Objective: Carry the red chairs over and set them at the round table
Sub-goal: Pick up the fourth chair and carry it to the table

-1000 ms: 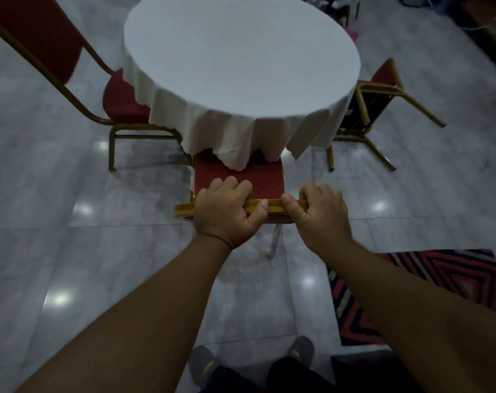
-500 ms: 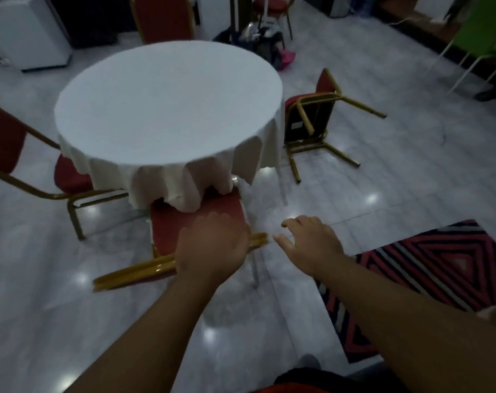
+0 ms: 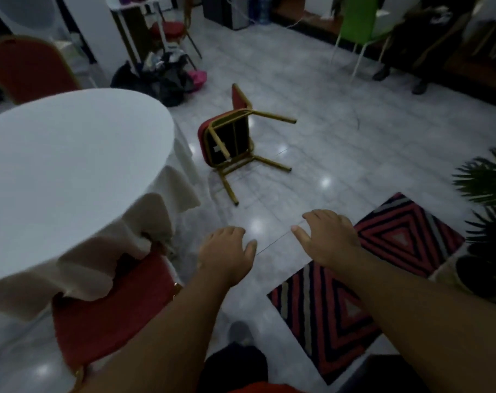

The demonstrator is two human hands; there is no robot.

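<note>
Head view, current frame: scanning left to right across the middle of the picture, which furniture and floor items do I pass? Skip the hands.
round table → tipped-over red chair → striped rug → plant. The red chair tucked under the table overlaps it, so it is left out.

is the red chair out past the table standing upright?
No, the red chair lies tipped over, its gold legs pointing sideways and its seat underside facing the camera.

- my left hand [image 3: 227,252] is out in front of me, palm down, fingers loose, holding nothing.
- my right hand [image 3: 327,239] is the same.
</note>
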